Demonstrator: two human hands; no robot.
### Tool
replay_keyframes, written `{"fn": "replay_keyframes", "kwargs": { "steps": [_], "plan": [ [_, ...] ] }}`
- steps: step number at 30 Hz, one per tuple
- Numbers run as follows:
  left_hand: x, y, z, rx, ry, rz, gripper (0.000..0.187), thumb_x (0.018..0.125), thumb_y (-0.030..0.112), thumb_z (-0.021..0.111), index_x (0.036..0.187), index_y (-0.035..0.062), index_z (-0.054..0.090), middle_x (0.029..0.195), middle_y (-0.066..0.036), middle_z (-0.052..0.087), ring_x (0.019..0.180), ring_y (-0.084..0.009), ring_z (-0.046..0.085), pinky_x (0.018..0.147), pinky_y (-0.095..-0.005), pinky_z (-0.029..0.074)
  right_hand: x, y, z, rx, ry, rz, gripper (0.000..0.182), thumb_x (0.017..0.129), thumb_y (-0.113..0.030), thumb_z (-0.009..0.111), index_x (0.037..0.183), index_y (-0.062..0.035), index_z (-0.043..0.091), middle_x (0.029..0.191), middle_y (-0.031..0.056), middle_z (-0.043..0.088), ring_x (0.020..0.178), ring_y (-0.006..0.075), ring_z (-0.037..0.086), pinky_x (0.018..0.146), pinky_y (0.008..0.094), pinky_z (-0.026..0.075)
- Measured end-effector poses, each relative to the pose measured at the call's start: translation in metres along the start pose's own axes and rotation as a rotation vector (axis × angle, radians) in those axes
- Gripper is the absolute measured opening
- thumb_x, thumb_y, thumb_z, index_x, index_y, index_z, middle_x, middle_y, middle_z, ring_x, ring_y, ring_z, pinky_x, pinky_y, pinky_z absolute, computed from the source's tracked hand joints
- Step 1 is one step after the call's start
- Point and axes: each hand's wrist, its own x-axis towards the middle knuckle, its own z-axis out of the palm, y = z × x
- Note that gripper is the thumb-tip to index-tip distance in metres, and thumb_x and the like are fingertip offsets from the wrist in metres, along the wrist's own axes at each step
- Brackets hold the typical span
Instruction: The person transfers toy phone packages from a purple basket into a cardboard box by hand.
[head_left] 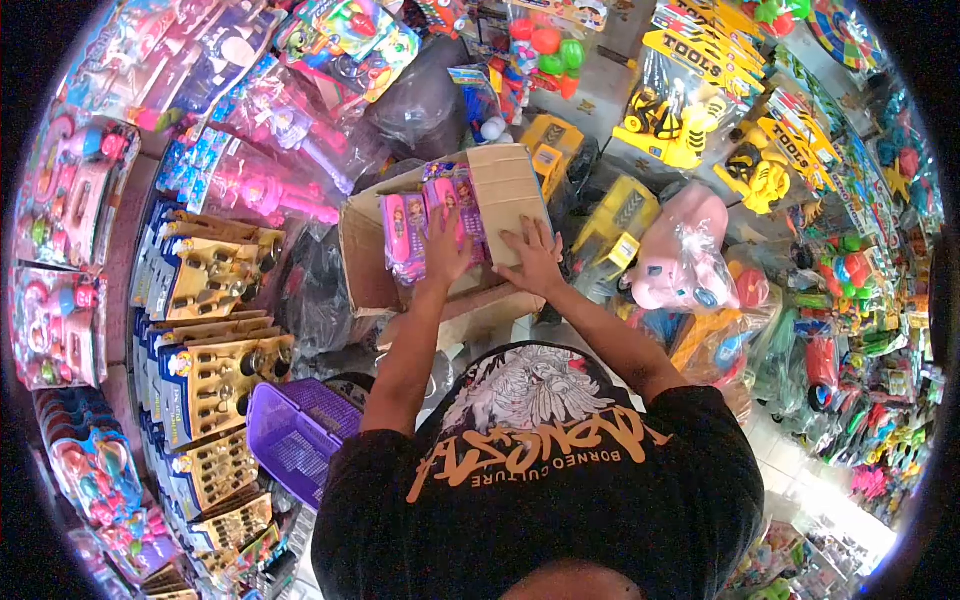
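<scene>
An open cardboard box (365, 280) stands in front of me with its flaps folded out. Inside it are pink and purple packaged toys (405, 235) with small figures printed on them. My left hand (450, 250) lies on these packs, fingers stretched out and apart. Flat against the right flap (505, 185) of the box rests my right hand (532, 258), its fingers spread. Neither hand is closed round anything. The lower part of the box's contents is hidden by the packs and my left hand.
A purple plastic basket (300, 440) stands at lower left, beside hanging carded toy sets (215, 380). Yellow toy trucks (620, 225) and a bagged pink toy (685, 245) are right of the box. Yellow "TOOLS" packs (690, 90) hang beyond.
</scene>
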Motion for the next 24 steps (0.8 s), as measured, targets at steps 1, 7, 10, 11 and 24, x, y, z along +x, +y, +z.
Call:
{"fn": "replay_keyframes", "kwargs": {
  "steps": [1,7,10,11,24],
  "plan": [
    [-0.005,0.003,-0.002,-0.033,0.045,0.006,0.053,0.076,0.022,0.061,0.125,0.0146,0.043,0.133,-0.017,0.031,0.127,-0.0356,0.026,0.098,-0.0596,0.020,0.000,0.002,0.002,-0.015,0.004,0.001,0.066,0.067,-0.056,0.063,0.125,-0.0292,0.046,0.142,0.0129,0.023,0.130,0.0397,0.017,0.095,0.0672,0.012],
    [-0.075,-0.001,-0.052,0.017,0.428,-0.132,0.043,0.076,0.022,0.062,0.115,0.0050,0.050,0.125,-0.021,0.038,0.114,-0.0365,0.038,0.095,-0.0465,0.029,-0.001,0.007,0.007,-0.110,-0.066,-0.040,0.070,0.069,-0.065,0.053,0.128,-0.0275,0.043,0.144,0.0120,0.019,0.130,0.0422,0.016,0.092,0.0712,0.012],
    [-0.128,-0.029,-0.062,0.083,0.568,-0.303,0.046,0.079,0.024,0.061,0.116,0.0002,0.047,0.122,-0.022,0.039,0.112,-0.0365,0.039,0.094,-0.0455,0.030,0.003,0.004,0.000,-0.127,-0.079,-0.046,0.069,0.070,-0.065,0.052,0.128,-0.0289,0.043,0.145,0.0111,0.018,0.131,0.0412,0.016,0.092,0.0718,0.010],
    [-0.146,-0.040,-0.061,0.060,0.660,-0.424,0.049,0.080,0.025,0.061,0.117,-0.0021,0.044,0.120,-0.023,0.039,0.112,-0.0366,0.039,0.094,-0.0449,0.030,0.004,0.005,-0.001,-0.124,-0.094,-0.060,0.069,0.070,-0.065,0.052,0.128,-0.0289,0.043,0.145,0.0111,0.018,0.131,0.0412,0.016,0.092,0.0718,0.010],
    [-0.234,-0.066,-0.050,-0.480,0.501,-0.924,0.039,0.090,0.036,0.048,0.095,-0.0020,0.052,0.086,-0.010,0.057,0.078,-0.0162,0.051,0.070,-0.0289,0.041,0.019,0.029,-0.027,-0.121,-0.325,-0.297,0.069,0.074,-0.065,0.050,0.133,-0.0340,0.036,0.147,0.0140,0.007,0.133,0.0433,0.004,0.096,0.0686,0.009]
  ]
}}
